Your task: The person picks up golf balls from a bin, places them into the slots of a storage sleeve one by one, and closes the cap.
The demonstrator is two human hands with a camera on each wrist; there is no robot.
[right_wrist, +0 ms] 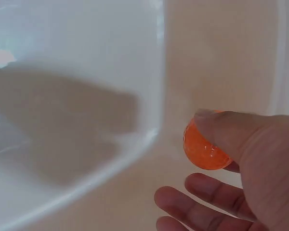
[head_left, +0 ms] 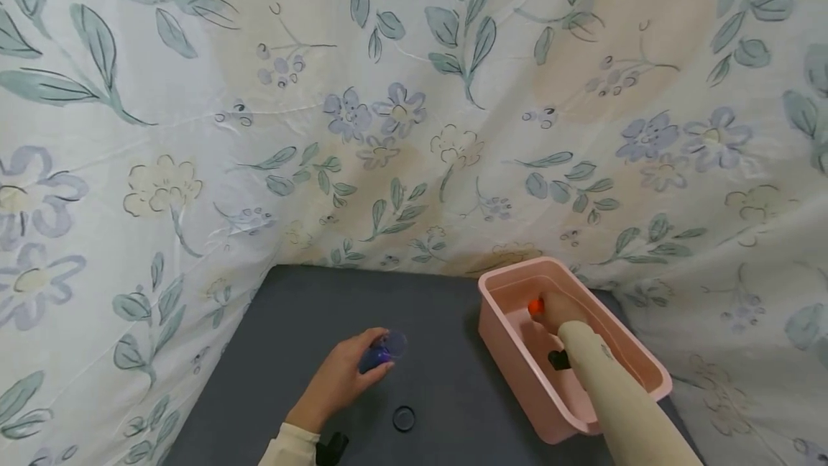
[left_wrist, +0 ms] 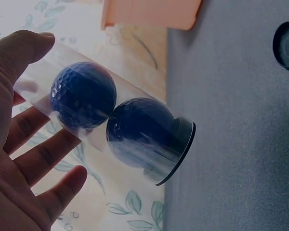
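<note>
My left hand [head_left: 341, 381] grips a clear plastic tube [left_wrist: 149, 178] near one end. Two dark blue golf balls [left_wrist: 84, 96] sit inside it, and a dark cap closes the far end. Inside the pink bin [head_left: 511, 372], my right hand [head_left: 561, 310] pinches an orange golf ball [right_wrist: 202, 149] between thumb and finger, above the bin's floor. The other right fingers are spread slightly below the ball in the right wrist view. A loose black round cap [head_left: 404, 418] lies on the table close to the left hand.
The dark grey table [head_left: 310, 300] carries the bin on its right side. Behind and around it hangs a floral cloth [head_left: 401, 128]. Dark wrist straps or camera mounts [head_left: 333, 448] show beneath the wrists.
</note>
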